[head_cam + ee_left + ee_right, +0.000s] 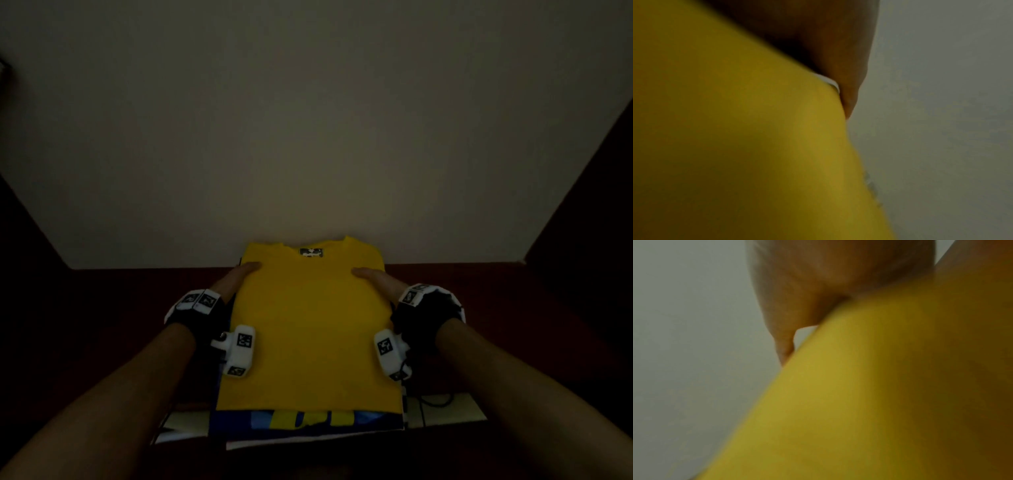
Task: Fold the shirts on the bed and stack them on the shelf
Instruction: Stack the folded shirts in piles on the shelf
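A pale back wall [308, 120] fills most of the head view, with the dark reddish-brown shelf [120, 291] running along its foot and dark side panels at either edge. Against that wall, on the shelf, lies the folded yellow shirt [308, 329], collar and neck label toward the wall, resting atop a stack; just beneath its near edge shows a folded blue shirt with yellow print [308, 419], and white garments [445, 416] stick out below that, to both sides.

The left hand [236, 277] holds the yellow shirt's left side near the collar, thumb on top and the fingers hidden under the fabric. The right hand [376, 277] grips the right side likewise. Both wrist views show only blurred yellow cloth pressed against a hand. White marker-tagged wrist cameras [239, 349] sit at both wrists.
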A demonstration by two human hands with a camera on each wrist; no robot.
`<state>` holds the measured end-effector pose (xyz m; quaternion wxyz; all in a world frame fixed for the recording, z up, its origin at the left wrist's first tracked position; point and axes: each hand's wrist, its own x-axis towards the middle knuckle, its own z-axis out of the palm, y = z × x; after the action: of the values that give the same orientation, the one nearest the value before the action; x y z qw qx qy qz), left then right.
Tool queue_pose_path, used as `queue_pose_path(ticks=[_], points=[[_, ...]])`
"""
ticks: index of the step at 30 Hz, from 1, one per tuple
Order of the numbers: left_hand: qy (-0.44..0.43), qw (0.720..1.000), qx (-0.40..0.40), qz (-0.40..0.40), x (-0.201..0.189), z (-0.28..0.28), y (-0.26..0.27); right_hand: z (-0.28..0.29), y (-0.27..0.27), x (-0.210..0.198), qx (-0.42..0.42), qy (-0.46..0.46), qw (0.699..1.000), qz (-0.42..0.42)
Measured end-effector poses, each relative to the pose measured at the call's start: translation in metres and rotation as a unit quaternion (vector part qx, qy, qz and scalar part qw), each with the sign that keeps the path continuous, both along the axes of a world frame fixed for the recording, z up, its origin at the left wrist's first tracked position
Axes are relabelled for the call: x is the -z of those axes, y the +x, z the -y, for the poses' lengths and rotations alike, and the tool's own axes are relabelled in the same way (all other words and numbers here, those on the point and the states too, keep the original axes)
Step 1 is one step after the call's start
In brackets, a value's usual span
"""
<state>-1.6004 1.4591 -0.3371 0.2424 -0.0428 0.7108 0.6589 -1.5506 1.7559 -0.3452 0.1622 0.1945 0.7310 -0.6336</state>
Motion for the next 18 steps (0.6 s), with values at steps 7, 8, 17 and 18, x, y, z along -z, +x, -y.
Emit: queue_pose_path(ticks=[7, 8, 17, 18], points=[[0.034, 0.998, -0.009, -0.049, -0.001, 0.004, -0.013, -0.005, -0.002, 0.001, 0.049, -0.098, 0.993, -0.046], [0.046, 0.997, -0.02, -0.061, 0.001, 0.005, -0.014, -0.006, -0.002, 0.004, 0.05, -0.112, 0.99, -0.068], [-0.121, 0.99, -0.055, -0.049, 0.019, 0.025, -0.006, -0.006, 0.005, 0.021, 0.098, 0.092, 0.989, -0.055], [-0.139, 0.985, -0.084, -0.066, 0.015, 0.025, -0.001, -0.002, 0.017, 0.017, 0.094, 0.14, 0.982, -0.082]])
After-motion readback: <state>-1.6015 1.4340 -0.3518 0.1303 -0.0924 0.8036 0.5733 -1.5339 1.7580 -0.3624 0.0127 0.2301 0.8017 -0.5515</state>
